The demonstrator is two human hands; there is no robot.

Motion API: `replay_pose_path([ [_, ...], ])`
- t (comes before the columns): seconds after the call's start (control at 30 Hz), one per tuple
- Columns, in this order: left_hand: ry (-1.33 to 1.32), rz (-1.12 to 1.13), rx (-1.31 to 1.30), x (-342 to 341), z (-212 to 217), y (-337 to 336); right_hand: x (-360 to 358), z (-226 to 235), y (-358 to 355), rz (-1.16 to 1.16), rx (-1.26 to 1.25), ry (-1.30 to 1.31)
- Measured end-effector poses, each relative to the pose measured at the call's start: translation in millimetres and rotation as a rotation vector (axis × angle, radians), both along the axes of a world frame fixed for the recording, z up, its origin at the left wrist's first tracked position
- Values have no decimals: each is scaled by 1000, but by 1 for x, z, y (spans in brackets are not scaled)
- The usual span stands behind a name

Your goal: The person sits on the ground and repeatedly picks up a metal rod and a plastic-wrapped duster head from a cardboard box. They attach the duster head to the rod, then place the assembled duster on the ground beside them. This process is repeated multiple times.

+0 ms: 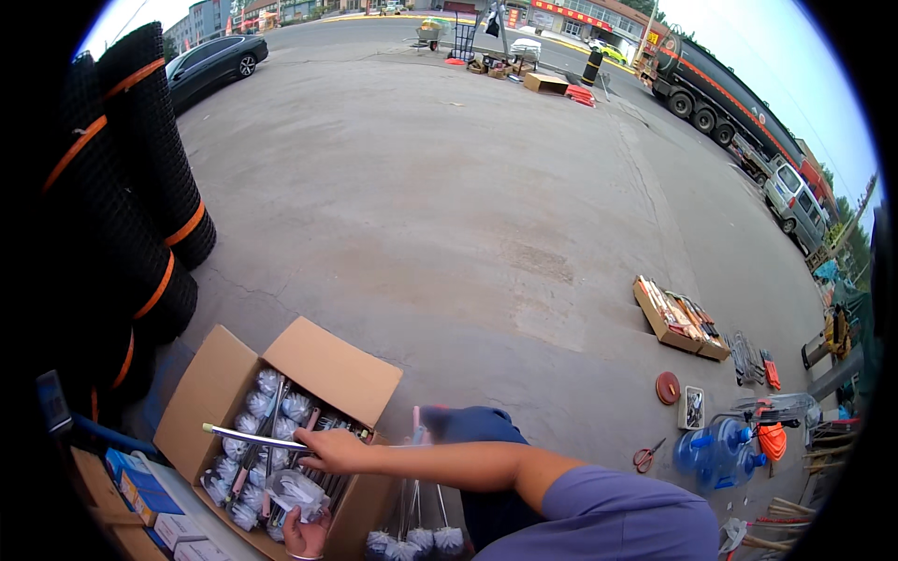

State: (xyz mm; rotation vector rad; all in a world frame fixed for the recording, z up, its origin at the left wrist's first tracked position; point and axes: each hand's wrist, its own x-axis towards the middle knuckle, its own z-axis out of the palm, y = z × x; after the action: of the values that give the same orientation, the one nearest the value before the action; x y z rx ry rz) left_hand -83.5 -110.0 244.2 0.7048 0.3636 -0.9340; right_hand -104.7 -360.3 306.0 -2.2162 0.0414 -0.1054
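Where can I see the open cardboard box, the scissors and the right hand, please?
Open cardboard box (334, 370): head view, on a flap.
Scissors (647, 454): head view, where handles meet blades.
Right hand (333, 451): head view, back of hand.

Roadside hardware-shop forecourt (421, 187): mesh rolls (154, 140), boxed brushes (297, 406), tanker truck (725, 92).

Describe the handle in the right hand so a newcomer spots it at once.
Find the open cardboard box at lower left. Above the white brush heads packed inside, the right hand holds the pale, shiny handle. Unlike the handles beneath, it lies crosswise, its yellow-green end over the box's left flap.
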Motion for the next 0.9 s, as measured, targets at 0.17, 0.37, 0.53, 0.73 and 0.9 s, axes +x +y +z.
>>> replay_pose_path([
  [0.17, -158, 373, -103, 12, 60, 38, -10, 3, 24, 332, -31, -163],
  [0.37, -95, 635, -174, 54, 70, 74, -42, 26, 56, 244, 335, 181],
  [0.53, -129, 707, -244, 46, 85, 106, -58, 6, 79, 398, 115, 141],
  [0.73, -210, 668, -264, 39, 89, 107, -54, 7, 87, 452, 18, 66],
  [0.9, -211, 715, -244, 38, 93, 88, -46, 13, 91, 406, -7, 61],
])
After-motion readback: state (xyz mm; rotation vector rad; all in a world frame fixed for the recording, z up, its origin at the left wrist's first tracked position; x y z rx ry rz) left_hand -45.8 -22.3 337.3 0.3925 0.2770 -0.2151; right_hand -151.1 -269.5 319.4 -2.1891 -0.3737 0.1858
